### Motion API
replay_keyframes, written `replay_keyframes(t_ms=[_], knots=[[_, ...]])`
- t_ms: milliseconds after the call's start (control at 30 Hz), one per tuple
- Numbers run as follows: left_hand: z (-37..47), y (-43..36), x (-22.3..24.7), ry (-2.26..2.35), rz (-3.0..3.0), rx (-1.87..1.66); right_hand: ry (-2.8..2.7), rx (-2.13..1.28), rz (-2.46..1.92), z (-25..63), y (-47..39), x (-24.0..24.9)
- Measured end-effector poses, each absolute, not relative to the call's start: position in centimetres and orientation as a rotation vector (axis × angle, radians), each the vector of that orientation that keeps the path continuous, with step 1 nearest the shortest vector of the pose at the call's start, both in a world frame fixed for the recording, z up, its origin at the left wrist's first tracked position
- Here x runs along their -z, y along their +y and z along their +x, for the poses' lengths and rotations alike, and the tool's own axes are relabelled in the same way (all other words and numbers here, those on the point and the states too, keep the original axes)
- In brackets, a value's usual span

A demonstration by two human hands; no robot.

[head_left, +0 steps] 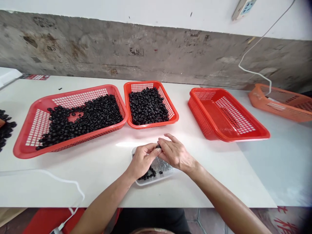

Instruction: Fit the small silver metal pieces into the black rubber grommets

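Left hand [142, 161] has its grip pinched on a little black piece [158, 147], right above the clear tray [146, 184]. Right hand [175, 155] has fingers on it too (can't tell if that grip's actually closed, tbh). Around them on the desk [207, 188]: large basket [40, 112] at 10 o'clock, small basket [156, 124] at 12, red basket [214, 117] at 2.

Ahead and right of your right hand's fingers [167, 148], you had a free lane of bare table [188, 130] between the small red basket [153, 125] and the deeper red basket [216, 115]. Straight beyond the fingers, the small red basket blocked you past a narrow strip; farther left, the wide basket [85, 136] met it rim to rim. A walled tray [153, 180] stood below the fingers; well left, a white cable [60, 179] crossed the table.
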State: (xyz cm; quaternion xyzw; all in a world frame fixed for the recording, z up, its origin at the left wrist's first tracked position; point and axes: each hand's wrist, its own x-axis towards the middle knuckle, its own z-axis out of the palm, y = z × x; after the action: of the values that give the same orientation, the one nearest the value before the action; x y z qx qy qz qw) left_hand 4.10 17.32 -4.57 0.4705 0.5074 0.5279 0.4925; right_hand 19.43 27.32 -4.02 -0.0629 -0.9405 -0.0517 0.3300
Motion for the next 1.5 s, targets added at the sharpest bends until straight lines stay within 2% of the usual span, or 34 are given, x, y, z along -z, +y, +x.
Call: replay_keyframes(t_ms=[167,433,667,833,1000,1333,1500], knots=[[4.1,17.5,4.4,1.22,1.073,-1.316,-2.394,0.066,-0.171,19.4,27.1,4.0],[3.0,17.9,3.8,0.775,0.708,-1.202,-2.38,-0.185,-0.17,19.4,27.0,3.6],[2.9,18.1,3.8,0.864,0.635,-1.294,-2.41,-0.033,-0.133,19.3,26.9,3.8],[2.9,18.1,3.4,0.885,0.748,-1.192,-2.382,-0.042,-0.18,19.5,26.9,3.7],[3.2,17.9,3.5,0.911,0.756,-1.234,-2.374,-0.066,-0.172,19.5,26.5,3.7],[3.7,18.0,4.3,0.932,0.711,-1.231,-2.475,0.118,0.087,19.9,28.0,2.6],[4.1,17.9,4.0,0.945,0.724,-1.244,-2.503,-0.069,0.02,20.3,28.3,2.3]])
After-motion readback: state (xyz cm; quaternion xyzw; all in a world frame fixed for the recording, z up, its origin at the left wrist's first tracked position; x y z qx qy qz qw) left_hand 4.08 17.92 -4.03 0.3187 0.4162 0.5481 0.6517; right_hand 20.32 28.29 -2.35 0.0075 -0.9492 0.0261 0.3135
